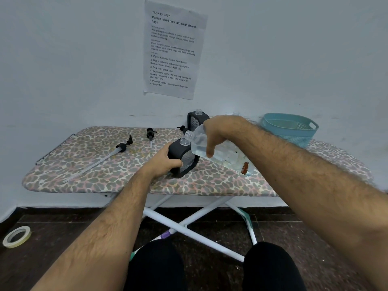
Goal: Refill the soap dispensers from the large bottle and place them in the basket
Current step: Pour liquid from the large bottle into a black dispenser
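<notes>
My left hand (168, 162) grips a black soap dispenser (185, 160) with a clear open neck, standing on the ironing board (105, 177). My right hand (216, 135) holds the large clear bottle (222, 154) tilted, its threaded mouth right above the dispenser's neck. Clear liquid lies in the bottle. A second black dispenser (197, 119), also uncapped, stands behind by the wall. The teal basket (289, 129) sits at the board's far right, with nothing visible inside it.
Three black pump heads lie on the board: a long-tubed one (123, 145), a short one (151, 134), and one (182, 129) partly hidden behind the bottle. A paper sheet (174, 49) hangs on the wall. A tape roll (16, 237) lies on the floor.
</notes>
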Available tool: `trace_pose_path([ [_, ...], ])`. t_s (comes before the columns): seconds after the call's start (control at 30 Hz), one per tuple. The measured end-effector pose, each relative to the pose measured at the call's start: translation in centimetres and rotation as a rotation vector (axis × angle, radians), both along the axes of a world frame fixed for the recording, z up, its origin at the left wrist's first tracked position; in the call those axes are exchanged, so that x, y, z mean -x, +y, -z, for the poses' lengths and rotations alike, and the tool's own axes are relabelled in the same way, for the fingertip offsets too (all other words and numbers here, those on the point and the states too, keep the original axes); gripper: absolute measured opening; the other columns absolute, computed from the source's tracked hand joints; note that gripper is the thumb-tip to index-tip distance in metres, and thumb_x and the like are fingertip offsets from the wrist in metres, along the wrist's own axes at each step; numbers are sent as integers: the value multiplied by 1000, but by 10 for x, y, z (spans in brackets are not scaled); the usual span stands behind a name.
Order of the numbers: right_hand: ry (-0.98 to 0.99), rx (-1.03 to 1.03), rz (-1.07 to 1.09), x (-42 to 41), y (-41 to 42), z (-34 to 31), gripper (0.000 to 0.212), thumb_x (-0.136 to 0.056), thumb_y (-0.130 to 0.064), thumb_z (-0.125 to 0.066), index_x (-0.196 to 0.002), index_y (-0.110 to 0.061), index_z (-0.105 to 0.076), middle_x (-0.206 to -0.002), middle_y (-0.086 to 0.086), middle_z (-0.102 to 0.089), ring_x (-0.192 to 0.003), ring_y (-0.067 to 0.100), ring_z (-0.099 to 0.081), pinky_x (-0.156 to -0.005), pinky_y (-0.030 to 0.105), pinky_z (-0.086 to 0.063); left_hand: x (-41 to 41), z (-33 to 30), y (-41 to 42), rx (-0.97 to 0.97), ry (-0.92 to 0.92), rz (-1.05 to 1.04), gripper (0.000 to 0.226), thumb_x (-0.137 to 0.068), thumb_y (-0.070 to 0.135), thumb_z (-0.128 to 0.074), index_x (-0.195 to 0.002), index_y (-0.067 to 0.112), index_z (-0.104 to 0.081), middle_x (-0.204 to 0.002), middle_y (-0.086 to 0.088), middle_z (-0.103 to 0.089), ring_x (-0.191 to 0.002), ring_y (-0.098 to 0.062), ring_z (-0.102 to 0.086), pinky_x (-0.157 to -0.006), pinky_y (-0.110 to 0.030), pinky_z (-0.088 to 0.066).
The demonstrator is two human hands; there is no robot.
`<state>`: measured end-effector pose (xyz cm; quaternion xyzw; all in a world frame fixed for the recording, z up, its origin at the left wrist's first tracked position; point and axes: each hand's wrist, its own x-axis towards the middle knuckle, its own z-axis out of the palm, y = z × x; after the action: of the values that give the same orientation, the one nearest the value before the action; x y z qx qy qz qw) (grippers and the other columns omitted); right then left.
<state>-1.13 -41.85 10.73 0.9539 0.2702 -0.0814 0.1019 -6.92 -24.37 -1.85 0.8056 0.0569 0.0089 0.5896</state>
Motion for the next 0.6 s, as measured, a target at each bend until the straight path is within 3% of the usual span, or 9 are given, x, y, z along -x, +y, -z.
trace_pose_path([
  [0.17,6,11,13,2,1,-2,81,-69,-43,-86,-137,-17,-51,-131,2,-58,-109,24,-57,-83,37,-46,0,0,0,11,0,-4,79,-65,13,-69,-138,18,-40,-115,-5,-63,-105,-22,-63,-91,-41,-54],
  [0.33,1,20,23,2,2,-3,82,-66,-44,-87,-135,-16,-52,-128,2,-60,-98,23,-54,-82,37,-47,-2,3,-1,11,-20,-2,62,-82,-5,-64,-136,16,-41,-113,-7,-62,-102,-23,-62,-89,-41,-53],
  [0.43,3,24,17,3,2,-3,82,-68,-43,-86,-136,-16,-51,-128,2,-59,-96,22,-53,-81,37,-46,-3,3,0,6,-24,2,63,-82,-6,-63,-136,17,-40,-114,-7,-61,-101,-21,-62,-85,-36,-53],
  [0.6,12,23,22,5,2,-5,80,-68,-43,-86,-135,-15,-52,-126,2,-59,-95,22,-53,-82,38,-47,-4,4,1,2,-36,0,61,-82,-7,-63,-134,18,-41,-114,-6,-61,-103,-23,-61,-90,-40,-52],
])
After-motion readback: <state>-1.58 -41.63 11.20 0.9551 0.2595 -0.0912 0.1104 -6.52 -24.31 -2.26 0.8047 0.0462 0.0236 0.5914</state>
